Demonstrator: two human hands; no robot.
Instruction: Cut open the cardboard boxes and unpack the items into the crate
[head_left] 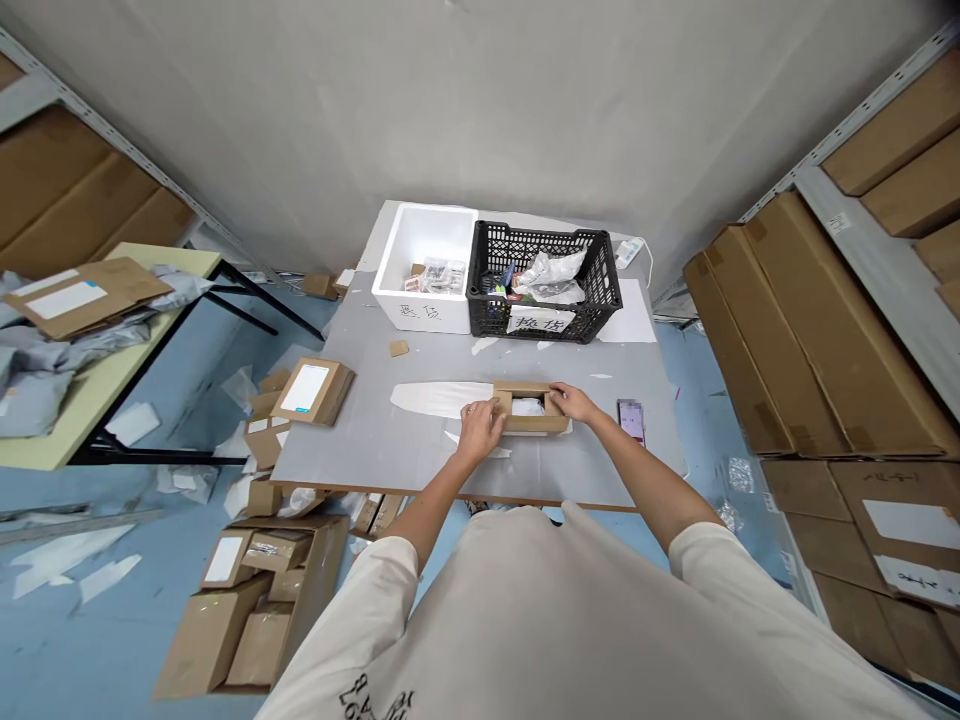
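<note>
Box [534, 425] sits open on the table [360, 435], between the hands, which are apart: left hand [481, 430] touching its left end, right hand [574, 402] its right; whether either grips, I cannot tell.

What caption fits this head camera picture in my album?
Two hands at an open cardboard box on a gray table.

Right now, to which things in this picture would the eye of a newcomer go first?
Probably to the black crate and the white box, side by side at the back of the table, both with items inside. Next, to the small open carton near the table's middle, with the left hand and right hand at its ends.
</note>
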